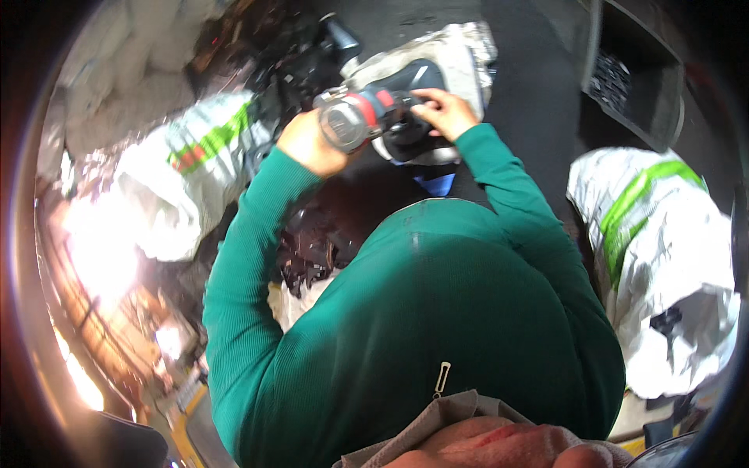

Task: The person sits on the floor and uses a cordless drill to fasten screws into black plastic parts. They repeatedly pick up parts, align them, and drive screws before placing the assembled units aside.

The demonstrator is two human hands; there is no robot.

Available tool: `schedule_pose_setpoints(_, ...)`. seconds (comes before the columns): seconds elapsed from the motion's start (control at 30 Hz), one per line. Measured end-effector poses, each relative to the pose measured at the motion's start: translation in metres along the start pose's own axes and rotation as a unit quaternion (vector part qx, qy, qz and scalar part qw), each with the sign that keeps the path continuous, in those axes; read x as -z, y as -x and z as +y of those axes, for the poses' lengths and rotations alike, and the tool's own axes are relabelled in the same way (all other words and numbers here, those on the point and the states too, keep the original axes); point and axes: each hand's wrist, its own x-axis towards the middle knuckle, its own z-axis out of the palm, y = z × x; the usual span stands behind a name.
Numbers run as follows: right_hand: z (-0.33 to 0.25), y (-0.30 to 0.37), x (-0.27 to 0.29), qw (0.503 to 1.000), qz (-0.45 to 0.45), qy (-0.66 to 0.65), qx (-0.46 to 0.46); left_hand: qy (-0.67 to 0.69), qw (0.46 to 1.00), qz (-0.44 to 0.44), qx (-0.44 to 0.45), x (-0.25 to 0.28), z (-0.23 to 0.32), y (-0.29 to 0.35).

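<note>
My left hand (314,147) is closed around a red and dark-grey hand-held power tool (368,105) with a round, see-through end. Its exact kind is unclear. On the tool's other side, the fingers of my right hand (449,115) pinch at a dark part (409,125); blur hides whether that part belongs to the tool or is a separate piece. Beneath both hands lies a crumpled whitish cloth or sack (470,47), with a dark rounded piece (421,76) on it. A small blue patch (438,185) shows just in front of my body.
Shiny black pieces (300,58) lie heaped at the far left. A white sack with a green stripe (187,175) stands at the left, and a similar sack (655,234) at the right. A grey bin (659,101) at the far right holds small dark pieces (611,80).
</note>
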Motion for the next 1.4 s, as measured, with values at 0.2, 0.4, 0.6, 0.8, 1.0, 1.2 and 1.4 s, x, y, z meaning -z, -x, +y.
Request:
schedule_pose_setpoints(0.2,0.021,-0.011,-0.022,0.984,0.108,-0.009,0.142,-0.128,0.991,-0.031,0.026,-0.011,-0.039,0.005)
schedule_pose_setpoints(0.4,0.036,-0.011,-0.051,0.954,0.249,-0.083,0.145,0.075,0.996,-0.006,0.054,-0.011,-0.017,0.001)
schedule_pose_setpoints(0.6,0.050,-0.025,-0.060,0.954,0.214,-0.193,0.085,0.051,0.999,0.003,-0.013,-0.014,-0.021,0.002)
schedule_pose_setpoints(0.8,0.055,-0.032,-0.052,0.950,0.178,-0.239,0.097,0.052,0.998,0.024,0.028,-0.021,-0.047,0.001)
schedule_pose_setpoints(1.0,0.043,-0.023,-0.047,0.957,0.207,-0.195,0.060,0.076,0.996,0.006,0.054,-0.013,-0.025,0.002)
schedule_pose_setpoints(1.2,0.046,-0.025,-0.053,0.951,0.219,-0.189,0.105,0.058,0.995,-0.060,0.058,-0.014,-0.030,-0.003)
schedule_pose_setpoints(1.4,0.046,-0.028,-0.042,0.935,0.164,-0.297,0.101,-0.090,0.994,-0.056,-0.009,-0.010,-0.025,-0.005)
